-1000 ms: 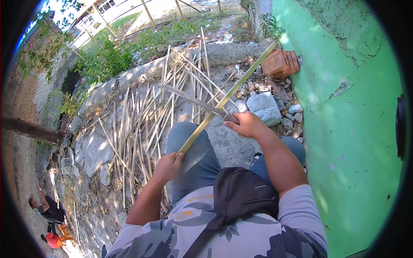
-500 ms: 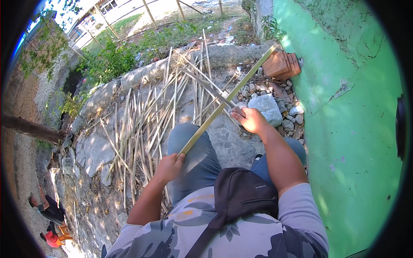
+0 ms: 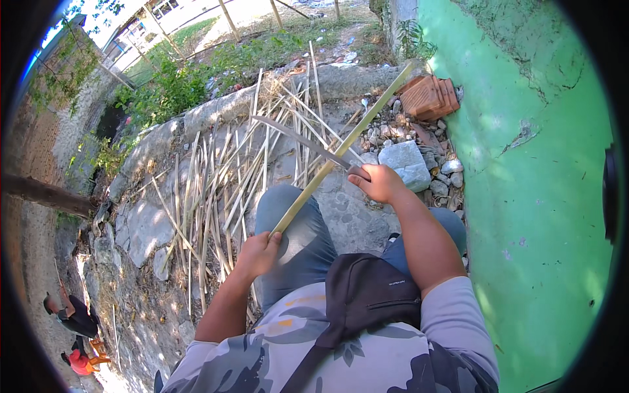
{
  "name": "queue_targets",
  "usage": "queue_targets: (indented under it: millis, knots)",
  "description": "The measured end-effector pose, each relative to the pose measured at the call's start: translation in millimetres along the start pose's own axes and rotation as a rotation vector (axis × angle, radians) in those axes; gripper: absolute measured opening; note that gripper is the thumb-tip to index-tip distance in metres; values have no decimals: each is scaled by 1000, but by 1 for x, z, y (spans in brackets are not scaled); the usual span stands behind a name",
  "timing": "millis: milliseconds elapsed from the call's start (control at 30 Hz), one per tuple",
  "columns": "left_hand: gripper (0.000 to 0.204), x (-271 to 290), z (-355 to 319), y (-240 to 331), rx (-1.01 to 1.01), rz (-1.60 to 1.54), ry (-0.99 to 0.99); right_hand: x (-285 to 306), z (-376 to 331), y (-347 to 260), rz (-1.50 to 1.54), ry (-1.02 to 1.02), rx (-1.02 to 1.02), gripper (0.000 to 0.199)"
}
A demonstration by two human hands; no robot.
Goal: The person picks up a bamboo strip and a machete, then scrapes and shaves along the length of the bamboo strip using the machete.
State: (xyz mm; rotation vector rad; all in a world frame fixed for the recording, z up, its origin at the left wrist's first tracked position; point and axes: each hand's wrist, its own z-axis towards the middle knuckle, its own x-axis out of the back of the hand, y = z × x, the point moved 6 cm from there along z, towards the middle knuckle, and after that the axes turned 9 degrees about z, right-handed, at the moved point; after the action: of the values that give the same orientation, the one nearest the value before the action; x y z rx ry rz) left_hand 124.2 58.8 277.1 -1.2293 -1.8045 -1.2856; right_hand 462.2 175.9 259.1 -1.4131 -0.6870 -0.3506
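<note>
My left hand (image 3: 259, 254) is closed around the near end of a long pale bamboo strip (image 3: 364, 127), which slants up and away to the right. In my right hand (image 3: 379, 183) is the handle of a machete (image 3: 298, 138), its long dark blade pointing to the far left. The blade crosses the strip near its middle, close to the handle. Whether it lies on the strip's face or edge, I cannot tell. Beyond my knees, many loose bamboo strips (image 3: 208, 216) lie criss-crossed on the ground.
Right of my hands stand a pale stone block (image 3: 405, 165), loose rubble and stacked orange tiles (image 3: 429, 98) against a green wall (image 3: 531, 196). A low stone kerb (image 3: 216, 110) runs beyond the strips. Two people (image 3: 75, 321) are at the far left, near a dark pole (image 3: 49, 195).
My right hand has shifted slightly toward me, and the machete blade has swung left, lying flatter across the strip. The strip's far end has tilted slightly left; my left hand stays in place.
</note>
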Motion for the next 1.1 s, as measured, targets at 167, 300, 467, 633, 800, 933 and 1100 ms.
queue_targets:
  millis: [167, 300, 467, 633, 800, 933, 1100]
  knots:
    - [47, 0, 0, -2, -13, -2, -19, 7, -4, -5, -16, 20, -72, 56]
    - [47, -2, -1, -3, 24, -87, -45, -3, -13, -32, -18, -31, 99, 54]
    - [48, 0, -2, -2, 19, -96, -13, -15, -16, -45, -140, -43, 238, 51]
    - [48, 0, -2, -1, -3, -51, 14, 0, -3, -14, -41, 15, 74, 47]
    - [48, 0, -1, -1, -9, -36, 2, 3, 2, 19, 0, 108, 9, 52]
    - [47, -2, 1, -8, 11, -36, -19, 3, -6, -14, 34, 2, 56, 57]
    - [47, -8, 6, -17, 18, -55, -11, -15, -12, -38, -133, -124, 139, 56]
